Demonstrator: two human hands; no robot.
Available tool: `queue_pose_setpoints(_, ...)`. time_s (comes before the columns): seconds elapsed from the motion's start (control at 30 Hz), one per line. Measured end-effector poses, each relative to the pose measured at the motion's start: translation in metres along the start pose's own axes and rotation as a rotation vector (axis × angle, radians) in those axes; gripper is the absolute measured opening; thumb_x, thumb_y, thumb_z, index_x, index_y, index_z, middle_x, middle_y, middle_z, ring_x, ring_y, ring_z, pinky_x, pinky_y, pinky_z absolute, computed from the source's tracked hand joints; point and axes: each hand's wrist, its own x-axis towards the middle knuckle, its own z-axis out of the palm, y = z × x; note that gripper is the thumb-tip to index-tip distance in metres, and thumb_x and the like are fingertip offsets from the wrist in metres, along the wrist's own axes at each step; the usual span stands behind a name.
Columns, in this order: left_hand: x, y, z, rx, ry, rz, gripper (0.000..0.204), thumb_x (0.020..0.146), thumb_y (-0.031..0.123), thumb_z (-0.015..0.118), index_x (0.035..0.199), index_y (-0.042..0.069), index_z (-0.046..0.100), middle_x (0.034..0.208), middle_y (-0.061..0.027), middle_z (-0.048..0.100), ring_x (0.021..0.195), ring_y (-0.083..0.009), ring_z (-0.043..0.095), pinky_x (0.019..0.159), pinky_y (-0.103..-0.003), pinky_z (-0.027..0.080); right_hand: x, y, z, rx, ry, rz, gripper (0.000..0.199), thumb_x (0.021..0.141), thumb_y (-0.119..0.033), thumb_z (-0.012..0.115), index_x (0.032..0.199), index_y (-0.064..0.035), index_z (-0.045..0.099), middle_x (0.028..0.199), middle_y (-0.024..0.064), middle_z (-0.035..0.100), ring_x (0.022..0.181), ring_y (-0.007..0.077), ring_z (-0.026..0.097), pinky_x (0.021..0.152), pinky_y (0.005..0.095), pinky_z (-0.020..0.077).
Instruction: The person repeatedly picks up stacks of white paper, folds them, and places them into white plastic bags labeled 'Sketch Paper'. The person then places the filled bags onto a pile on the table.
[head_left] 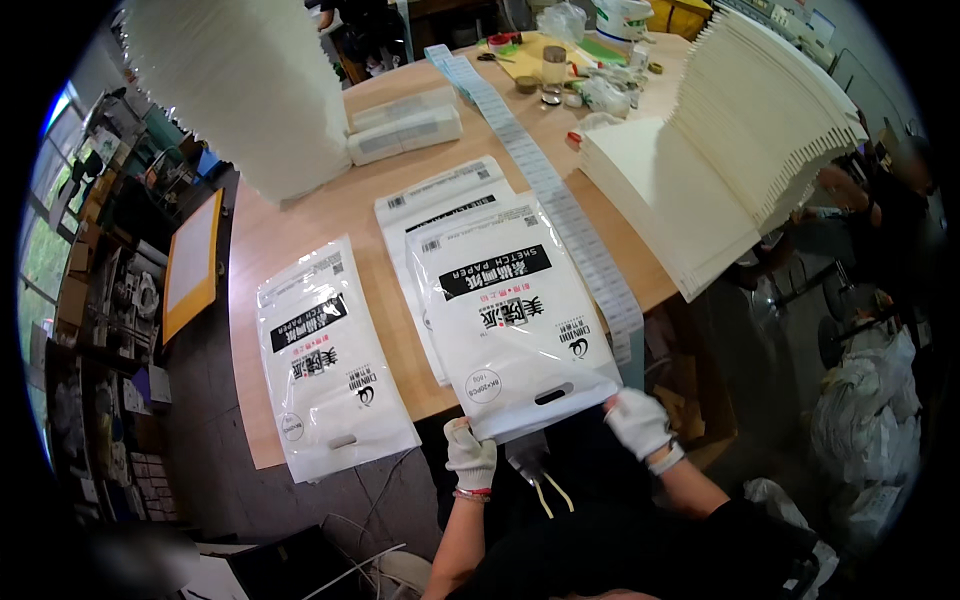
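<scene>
A flat white plastic bag of paper (520, 330) with black printing and a punched handle slot lies in front of me, its near edge reaching past the table's edge. My left hand (470, 457), in a white knit glove, is closed on the bag's near left corner. My right hand (637, 424), gloved alike, pinches the near right corner; its fingertips are partly hidden. Beneath this bag and farther back, similar white bags (440, 190) lie overlapping. Another printed bag (330, 365) lies apart on the left, also overhanging the table's edge.
A tall stack of white sheets (250, 90) stands at the far left beside folded white packs (405, 135). On the right, a fanned stack (690, 180) rests on the table (250, 400). A long label strip (540, 165) crosses the tabletop. A glass (552, 75) stands farther back.
</scene>
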Motion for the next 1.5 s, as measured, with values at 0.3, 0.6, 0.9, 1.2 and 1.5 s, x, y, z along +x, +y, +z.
queue_pose_setpoints(0.3,-0.018,0.003,-0.014,-0.258,0.138,-0.086,0.012,0.068,-0.009,0.046,0.071,0.002,0.045,0.077,-0.0081,0.049,0.066,-0.0185,0.046,0.061,-0.028,0.042,0.08,0.035,0.027,0.543,-0.187,0.367,0.028,0.079,-0.024,0.061,0.092,0.0002,0.056,0.077,0.009,0.06,0.072,0.015,0.054,0.066,0.0277,0.0432)
queue_pose_setpoints(0.6,-0.018,-0.019,-0.015,-1.188,-0.088,-1.045,0.04,0.088,0.03,0.052,0.117,0.005,0.039,0.114,-0.01,0.048,0.098,-0.0259,0.054,0.076,-0.045,0.048,0.024,0.114,0.055,0.698,0.012,0.497,0.027,0.075,-0.021,0.065,0.091,-0.0004,0.057,0.08,0.0104,0.063,0.075,0.0163,0.06,0.068,0.0273,0.0466)
queue_pose_setpoints(0.9,-0.002,0.024,-0.024,0.031,0.215,0.017,0.033,0.072,0.005,0.065,0.103,0.001,0.053,0.102,-0.014,0.052,0.087,-0.0232,0.055,0.073,-0.034,0.047,0.102,0.157,0.049,0.674,-0.062,0.379,0.063,0.075,-0.014,0.066,0.127,0.0053,0.036,0.077,0.0053,0.057,0.071,0.0117,0.051,0.064,0.0255,0.0422)
queue_pose_setpoints(1.2,0.078,0.152,0.126,-1.128,-1.071,-0.878,0.028,0.086,0.025,0.059,0.097,0.0,0.053,0.058,0.0014,0.047,0.043,-0.0073,0.041,0.039,-0.022,0.034,0.077,0.07,-0.032,0.863,-0.071,0.353,0.043,0.073,0.0,0.063,0.116,-0.0014,0.056,0.104,0.0062,0.059,0.093,0.011,0.053,0.078,0.0222,0.0434)
queue_pose_setpoints(1.5,0.089,0.16,0.14,-1.194,-1.117,-0.801,0.012,0.082,0.015,0.054,0.086,0.004,0.054,0.063,-0.002,0.053,0.04,-0.0074,0.036,0.036,-0.021,0.032,0.076,0.047,-0.051,0.271,0.149,-0.135,0.022,0.064,0.002,0.064,0.086,0.0011,0.067,0.129,0.0118,0.046,0.123,0.0308,0.034,0.099,0.0345,0.0333)
